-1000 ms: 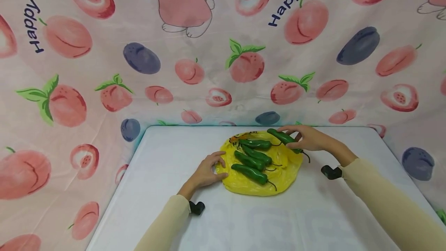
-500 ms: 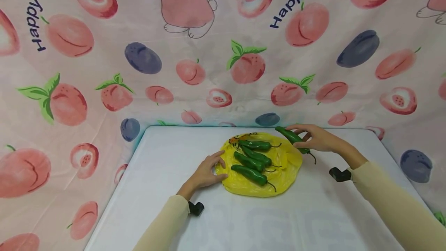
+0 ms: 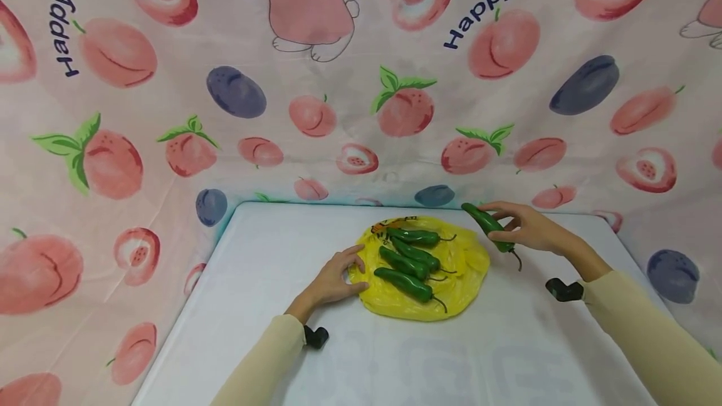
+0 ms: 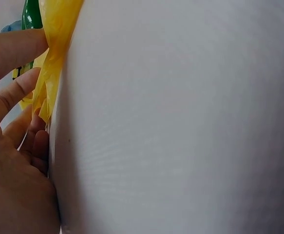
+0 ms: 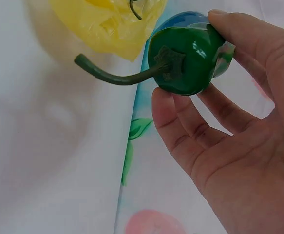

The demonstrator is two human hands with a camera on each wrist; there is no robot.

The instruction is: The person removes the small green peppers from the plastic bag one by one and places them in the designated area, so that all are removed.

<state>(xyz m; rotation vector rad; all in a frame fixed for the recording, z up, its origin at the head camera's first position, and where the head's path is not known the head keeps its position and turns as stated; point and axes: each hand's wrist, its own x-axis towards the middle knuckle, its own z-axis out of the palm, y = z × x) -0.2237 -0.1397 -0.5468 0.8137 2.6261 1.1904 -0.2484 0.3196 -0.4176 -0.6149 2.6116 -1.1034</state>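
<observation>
My right hand [image 3: 530, 227] holds a long green chili pepper [image 3: 489, 221] above the white table, between thumb and fingers. In the right wrist view the pepper [image 5: 185, 58] shows its curved stem toward the camera. Several more green peppers [image 3: 408, 285] lie in a loose column on a flattened yellow plastic bag [image 3: 395, 306]. At the bag's left edge rests my left hand [image 3: 333, 277], thumb and fingers spread apart around the rim. Seen from the left wrist, the crumpled film [image 4: 56, 53] touches the fingertips; no firm pinch shows.
The bag lies on a white table [image 3: 265, 237], near its back edge. A pink fruit-print cloth [image 3: 338, 93] hangs right behind and along both sides. Black wrist cameras sit on both wrists, the right one [image 3: 564, 290] low over the tabletop.
My right hand has carried the pepper rightward, from over the bag's upper right to beyond its edge. The left hand stays on the bag's edge. The head view has shifted slightly.
</observation>
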